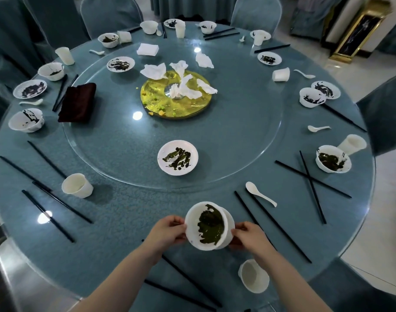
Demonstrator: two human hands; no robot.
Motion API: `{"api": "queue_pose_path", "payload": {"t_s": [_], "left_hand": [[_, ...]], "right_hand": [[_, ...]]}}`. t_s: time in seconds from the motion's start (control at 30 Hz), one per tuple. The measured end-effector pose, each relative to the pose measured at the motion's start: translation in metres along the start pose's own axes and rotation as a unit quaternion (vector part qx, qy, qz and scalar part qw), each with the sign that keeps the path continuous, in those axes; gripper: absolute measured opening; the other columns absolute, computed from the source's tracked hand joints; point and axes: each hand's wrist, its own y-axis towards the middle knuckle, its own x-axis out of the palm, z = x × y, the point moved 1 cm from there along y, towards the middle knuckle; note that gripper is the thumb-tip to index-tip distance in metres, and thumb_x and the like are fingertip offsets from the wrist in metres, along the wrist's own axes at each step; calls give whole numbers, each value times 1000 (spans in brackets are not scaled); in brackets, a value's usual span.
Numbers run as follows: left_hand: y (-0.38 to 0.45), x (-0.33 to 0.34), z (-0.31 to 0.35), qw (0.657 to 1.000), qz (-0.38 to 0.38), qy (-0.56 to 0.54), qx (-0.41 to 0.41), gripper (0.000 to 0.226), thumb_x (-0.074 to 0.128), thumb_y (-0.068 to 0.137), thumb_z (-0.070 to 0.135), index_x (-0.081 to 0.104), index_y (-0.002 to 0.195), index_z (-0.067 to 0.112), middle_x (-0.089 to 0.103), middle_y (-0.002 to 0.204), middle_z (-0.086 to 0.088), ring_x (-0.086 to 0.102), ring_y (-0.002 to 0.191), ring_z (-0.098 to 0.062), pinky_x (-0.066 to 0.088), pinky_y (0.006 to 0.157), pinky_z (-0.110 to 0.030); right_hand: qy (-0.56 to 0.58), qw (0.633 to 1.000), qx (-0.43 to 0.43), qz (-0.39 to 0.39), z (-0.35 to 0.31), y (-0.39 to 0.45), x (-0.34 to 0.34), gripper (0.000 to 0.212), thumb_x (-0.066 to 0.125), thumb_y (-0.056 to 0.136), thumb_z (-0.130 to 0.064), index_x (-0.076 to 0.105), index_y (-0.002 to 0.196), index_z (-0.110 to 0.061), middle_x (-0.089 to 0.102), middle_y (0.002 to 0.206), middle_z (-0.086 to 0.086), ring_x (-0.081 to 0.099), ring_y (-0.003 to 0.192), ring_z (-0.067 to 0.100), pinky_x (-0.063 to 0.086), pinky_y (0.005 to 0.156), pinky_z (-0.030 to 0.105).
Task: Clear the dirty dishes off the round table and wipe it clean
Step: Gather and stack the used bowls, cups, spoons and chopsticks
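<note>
Left hand (167,230) grips the left rim of a white bowl (209,226), fingers curled on its edge. Right hand (249,236) holds the opposite side, fingers wrapped round the wall. Bowl is tilted toward the camera, inside smeared dark green, and looks nested on a second white bowl underneath; cannot tell for sure. It is held over the near edge of the round desk (125,221).

Just right of the hands: black chopsticks (271,226) lying diagonal, a white spoon (260,194) beside them. Nearer the camera, a white cup (253,275) on its side. More chopsticks run under the forearms.

Left side of desk: an upright cup (76,185) and several loose chopsticks.

Beyond the bowl, on the glass turntable (249,143): a soiled plate (177,157) at its near edge, a dark red cloth (78,102) folded at its left edge, a gold centre disc (156,95) with crumpled white napkins (181,79) and food scraps.

Right side: crossed chopsticks, a dirty bowl with a tipped cup touching it. Dirty bowls, plates, cups and spoons ring the far rim. Covered chairs (111,14) stand round the desk.
</note>
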Motion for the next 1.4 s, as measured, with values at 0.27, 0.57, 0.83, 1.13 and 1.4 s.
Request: {"api": "queue_pose_path", "payload": {"t_s": [0.27, 0.57, 0.83, 1.13, 1.4], "left_hand": [[0, 27, -12, 984, 84, 146, 54, 16, 70, 86, 27, 61, 98, 23, 66, 96, 8, 60, 90, -4, 47, 80, -23], [0, 33, -14, 991, 37, 107, 76, 28, 68, 85, 10, 56, 102, 28, 64, 101, 4, 66, 90, -13, 58, 79, -32], [2, 22, -5, 995, 4, 58, 79, 28, 69, 85, 11, 58, 106, 26, 64, 104, 0, 65, 95, -16, 58, 82, -32], [32, -29, -10, 927, 87, 311, 193, 32, 67, 88, 18, 58, 118, 18, 60, 116, 5, 55, 109, -11, 42, 100, -28], [34, -52, -36, 846, 62, 492, 194, 46, 62, 87, 31, 49, 131, 26, 53, 126, 6, 49, 119, -19, 38, 103, -33]], "right_hand": [[18, 999, -30, -26, 4, -5, -11, 24, 57, 97, -30, 68, 102, -9, 70, 88, 10, 67, 77, 21, 59, 73, 30], [-128, 989, -70, 15, 8, 6, -1, 4, 61, 93, -11, 60, 95, -8, 70, 80, 10, 64, 62, 13, 55, 63, 26], [-156, 981, -113, 34, -2, 11, 6, 10, 54, 97, -19, 57, 89, -14, 71, 76, 7, 64, 58, 11, 56, 64, 29], [21, 988, -123, 94, -59, 42, -1, 17, 50, 97, -9, 61, 86, -4, 66, 71, 10, 60, 60, 18, 53, 59, 26], [159, 980, -66, 99, -106, 84, 18, 16, 45, 98, -8, 60, 101, -2, 65, 80, 9, 61, 66, 14, 55, 58, 23]]}}
